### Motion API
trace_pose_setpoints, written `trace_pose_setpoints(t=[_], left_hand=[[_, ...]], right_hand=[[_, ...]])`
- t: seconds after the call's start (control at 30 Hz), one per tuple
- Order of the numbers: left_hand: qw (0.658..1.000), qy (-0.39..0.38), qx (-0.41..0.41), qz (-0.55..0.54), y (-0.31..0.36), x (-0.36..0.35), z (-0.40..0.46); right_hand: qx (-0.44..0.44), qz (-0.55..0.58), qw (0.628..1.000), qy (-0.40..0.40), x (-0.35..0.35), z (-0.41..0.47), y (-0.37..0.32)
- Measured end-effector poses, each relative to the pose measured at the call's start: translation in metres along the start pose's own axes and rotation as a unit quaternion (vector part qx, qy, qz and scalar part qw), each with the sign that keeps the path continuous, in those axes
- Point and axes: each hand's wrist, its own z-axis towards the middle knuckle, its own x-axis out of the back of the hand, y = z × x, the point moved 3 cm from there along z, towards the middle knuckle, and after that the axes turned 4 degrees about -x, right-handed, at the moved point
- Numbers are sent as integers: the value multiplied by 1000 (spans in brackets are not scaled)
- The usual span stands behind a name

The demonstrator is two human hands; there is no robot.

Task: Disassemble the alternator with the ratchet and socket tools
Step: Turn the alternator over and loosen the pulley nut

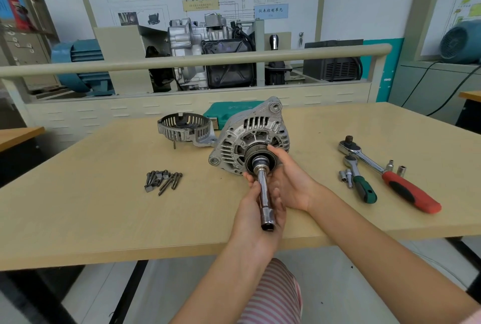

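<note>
Grey cast-metal alternator (251,136) at the middle of our wooden table (104,214); our right hand (291,180) cups its pulley, our left hand (256,209) grips the long socket (264,193) seated there. Blue wall label (270,11): "仪表控制单元". Two ratchets (385,172) lie right.

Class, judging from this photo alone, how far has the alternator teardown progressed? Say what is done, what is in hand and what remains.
Done: the rear cover lies apart on the table, with removed bolts piled nearby.

In hand: the left hand grips a long socket seated at the pulley while the right hand steadies the alternator.

Left: the pulley is still on, and both ratchets lie unused.
</note>
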Motion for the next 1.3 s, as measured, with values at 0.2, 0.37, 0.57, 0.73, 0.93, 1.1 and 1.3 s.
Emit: trace_pose_setpoints(t=[0.2, 0.37, 0.57, 0.73, 0.93, 1.1, 1.3], left_hand=[[999, -18, 35, -22, -1, -3, 1], [998, 13, -29, 52, -2, -1, 4], [999, 12, -14, 42, -1, -1, 4], [1000, -7, 15, 6, -4, -3, 5], [998, 11, -45, 50, -4, -2, 6], [997, 22, -52, 60, -3, 0, 7], [1000, -16, -15, 11, -3, 0, 5]], right_hand=[[1, -18, 1000, 6, 0, -2, 0], [6, -6, 1000, 10, -1, -1, 0], [2, -3, 1000, 8, 0, 0, 0], [-7, -27, 1000, 10, 2, -1, 1], [-4, -13, 1000, 11, 0, -1, 0], [-6, -15, 1000, 16, 0, -2, 0], [-11, -10, 1000, 4, 0, -3, 1]])
